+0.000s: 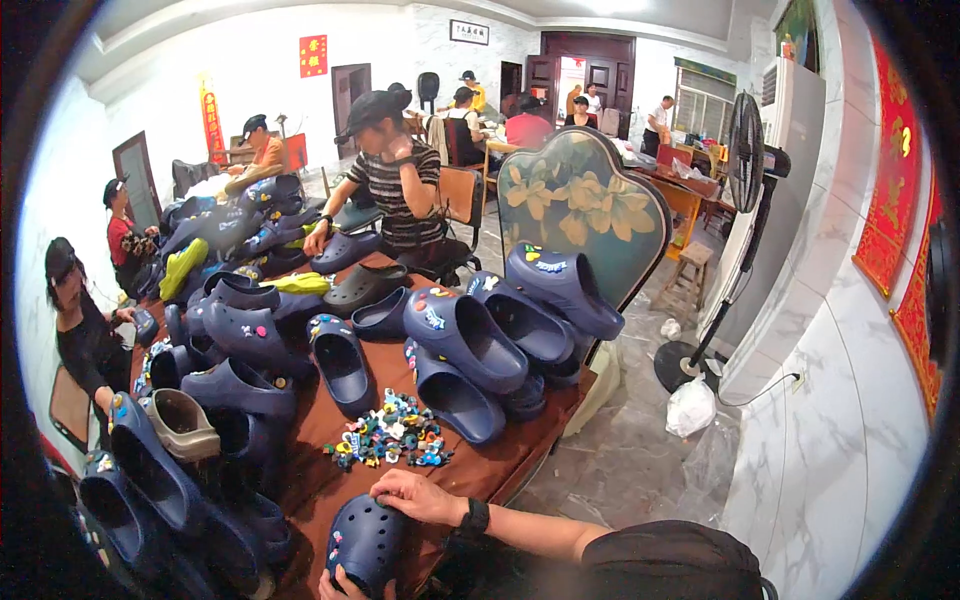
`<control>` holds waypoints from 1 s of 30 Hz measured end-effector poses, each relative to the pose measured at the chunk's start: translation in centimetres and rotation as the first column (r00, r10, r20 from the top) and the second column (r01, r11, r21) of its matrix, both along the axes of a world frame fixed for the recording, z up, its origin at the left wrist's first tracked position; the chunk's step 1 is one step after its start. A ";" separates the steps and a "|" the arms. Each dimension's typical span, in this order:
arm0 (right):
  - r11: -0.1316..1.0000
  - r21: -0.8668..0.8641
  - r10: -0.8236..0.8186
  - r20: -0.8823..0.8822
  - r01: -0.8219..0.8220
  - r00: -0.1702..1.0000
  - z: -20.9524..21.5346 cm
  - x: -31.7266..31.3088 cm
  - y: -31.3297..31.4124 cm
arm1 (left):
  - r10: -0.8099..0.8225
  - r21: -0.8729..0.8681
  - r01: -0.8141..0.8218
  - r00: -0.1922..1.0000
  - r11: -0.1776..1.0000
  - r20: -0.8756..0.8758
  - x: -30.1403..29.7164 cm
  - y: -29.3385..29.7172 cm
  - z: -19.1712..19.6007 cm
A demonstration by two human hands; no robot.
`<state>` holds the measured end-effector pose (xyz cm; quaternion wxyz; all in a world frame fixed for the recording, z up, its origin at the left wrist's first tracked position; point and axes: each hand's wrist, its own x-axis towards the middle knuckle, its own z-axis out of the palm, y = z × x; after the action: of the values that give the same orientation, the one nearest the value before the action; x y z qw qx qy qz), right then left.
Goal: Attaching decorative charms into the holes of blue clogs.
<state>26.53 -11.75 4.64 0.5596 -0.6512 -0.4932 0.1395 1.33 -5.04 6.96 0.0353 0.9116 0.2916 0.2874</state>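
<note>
A navy blue foam clog (372, 548) with round holes is in front of me at the table's near edge, a few small charms along its left side. My left hand (345, 584) grips it from below, mostly cut off by the lower edge of the view. Over the clog's upper end my right hand (418, 497), with a black band on the wrist, has its fingers pinched together against the surface. What sits between those fingertips is too small to tell. Just beyond lies a pile of colourful shoe charms (390, 432).
Many navy clogs are heaped at the left (160, 470) and stacked at the right (465, 340) of the brown-covered table (315, 455). A tan clog (183, 424) lies among them. Other people work around the table. A flowered chair back (585, 200) and standing fan (745, 155) are to the right.
</note>
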 end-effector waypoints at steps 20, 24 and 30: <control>0.993 0.104 -0.088 0.417 0.049 0.905 2.6 -0.4 1.3 | -0.007 -0.190 0.027 0.994 0.982 0.105 0.4 0.2 -0.4; 0.992 0.117 -0.028 0.532 -0.041 0.846 3.0 -0.8 3.7 | -0.010 -0.180 0.028 0.995 0.983 0.103 0.3 0.2 -0.4; 0.997 0.055 0.001 0.706 -0.056 0.708 3.8 0.4 3.8 | -0.029 -0.219 0.048 0.996 0.974 0.088 1.6 0.4 0.1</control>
<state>26.94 -7.94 8.46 0.3497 -0.6267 -0.6843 -0.1290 2.90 -4.64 7.09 0.1544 0.8945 0.3025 0.2908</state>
